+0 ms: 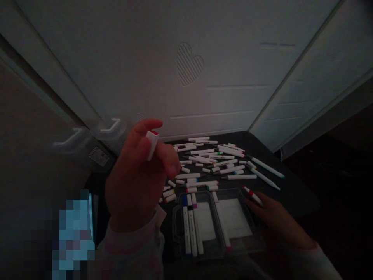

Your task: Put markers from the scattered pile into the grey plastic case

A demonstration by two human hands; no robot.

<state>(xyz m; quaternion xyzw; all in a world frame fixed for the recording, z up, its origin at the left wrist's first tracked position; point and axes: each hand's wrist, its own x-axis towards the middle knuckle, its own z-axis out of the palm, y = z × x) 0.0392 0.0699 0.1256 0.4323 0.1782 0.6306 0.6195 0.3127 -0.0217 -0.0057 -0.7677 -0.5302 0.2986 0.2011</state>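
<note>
My left hand (136, 179) is raised in front of me, its thumb and fingers pinched on a small white marker cap with a red end (152, 144). My right hand (275, 219) rests low at the right edge of a clear plastic marker case (212, 254) and grips a white marker with a red tip (252, 195). Inside the case lie a few white markers (190, 225) with blue, black and purple ends. Beyond the case, many white markers and loose caps (215, 163) are scattered over a dark table (291, 194).
A white panelled wall with a heart-shaped cut-out (189, 64) stands right behind the table. White handles (115, 124) show on a panel at the left. A blurred bluish patch (72, 237) fills the lower left. The room is dim.
</note>
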